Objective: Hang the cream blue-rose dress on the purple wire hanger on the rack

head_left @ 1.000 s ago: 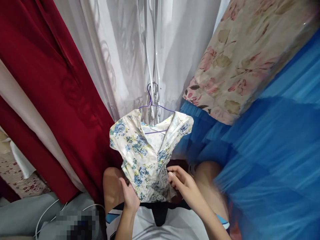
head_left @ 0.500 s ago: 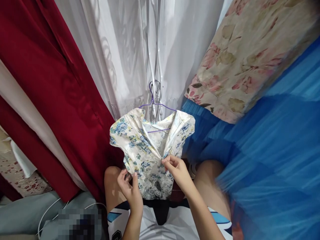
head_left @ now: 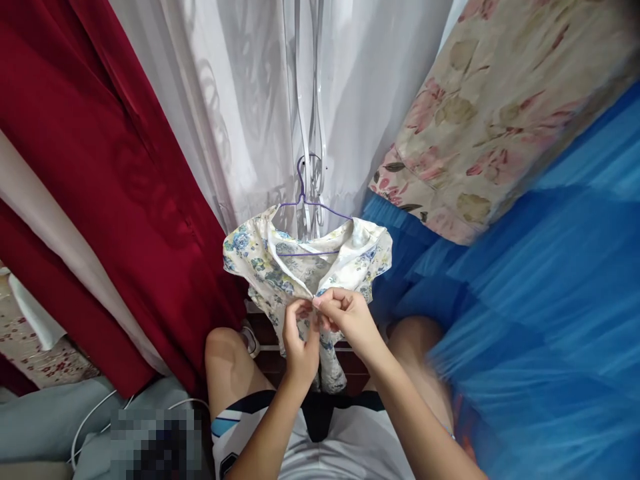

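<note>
A white dress with blue and yellow flowers (head_left: 273, 273) hangs on a thin purple hanger (head_left: 327, 209). Its neckline gapes in a V. At the bottom of that V, my right hand (head_left: 350, 320) pinches the edge with thumb and forefinger; a zipper pull may be in the pinch, but it is too small to make out. Just below and to the left, my left hand (head_left: 301, 340) grips the dress's front, fingers bent and thumb opposite. Both hands nearly touch. The lower part of the dress hangs bunched between my knees.
White straps (head_left: 320, 127) hang behind the hanger against white cloth (head_left: 250, 100). Red drapes (head_left: 165, 220) fall on the left, blue tulle (head_left: 540, 300) and flowered fabric (head_left: 465, 127) on the right. A grey bag-like thing (head_left: 45, 427) with white cord lies at lower left.
My left hand has moved right and up from the dress's side to the front, beside my right hand. My right hand has shifted slightly up and left. The dress's lower part is now gathered narrower.
</note>
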Action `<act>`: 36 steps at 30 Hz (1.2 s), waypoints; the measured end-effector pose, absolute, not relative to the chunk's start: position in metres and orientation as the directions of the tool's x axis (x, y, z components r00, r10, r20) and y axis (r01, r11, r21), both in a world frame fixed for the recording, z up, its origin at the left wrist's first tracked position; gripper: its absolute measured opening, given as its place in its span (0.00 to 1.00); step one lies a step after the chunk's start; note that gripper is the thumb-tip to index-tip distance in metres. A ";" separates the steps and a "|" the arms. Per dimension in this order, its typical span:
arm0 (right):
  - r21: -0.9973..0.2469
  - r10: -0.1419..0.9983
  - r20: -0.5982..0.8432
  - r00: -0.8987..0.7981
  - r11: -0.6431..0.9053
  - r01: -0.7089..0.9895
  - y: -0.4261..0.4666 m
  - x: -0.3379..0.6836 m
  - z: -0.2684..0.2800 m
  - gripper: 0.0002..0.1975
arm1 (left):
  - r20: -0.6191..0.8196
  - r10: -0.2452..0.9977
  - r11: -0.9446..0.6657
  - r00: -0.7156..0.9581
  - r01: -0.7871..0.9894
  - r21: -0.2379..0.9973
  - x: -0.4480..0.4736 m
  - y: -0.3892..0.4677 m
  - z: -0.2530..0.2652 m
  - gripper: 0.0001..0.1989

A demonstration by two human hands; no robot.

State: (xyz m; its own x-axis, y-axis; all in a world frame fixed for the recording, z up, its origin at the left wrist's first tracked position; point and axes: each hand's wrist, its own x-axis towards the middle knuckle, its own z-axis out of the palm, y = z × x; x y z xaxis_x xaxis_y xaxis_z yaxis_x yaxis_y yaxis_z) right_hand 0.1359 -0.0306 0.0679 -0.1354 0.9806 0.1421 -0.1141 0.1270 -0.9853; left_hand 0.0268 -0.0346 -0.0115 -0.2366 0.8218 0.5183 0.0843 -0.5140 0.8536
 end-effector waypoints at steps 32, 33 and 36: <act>-0.907 0.924 0.371 0.098 0.383 -0.177 0.026 0.135 0.141 0.16 | 0.675 0.736 -0.665 0.047 0.235 0.709 -0.010 -0.006 0.080 0.10; -0.899 0.912 0.396 0.103 0.408 -0.157 0.024 0.135 0.140 0.15 | 0.736 0.675 -0.717 0.050 0.275 0.640 -0.014 0.002 0.100 0.13; -0.876 0.879 0.468 0.087 0.475 -0.082 0.025 0.136 0.142 0.14 | 0.769 0.614 -0.769 0.180 0.358 0.530 -0.018 0.031 0.141 0.13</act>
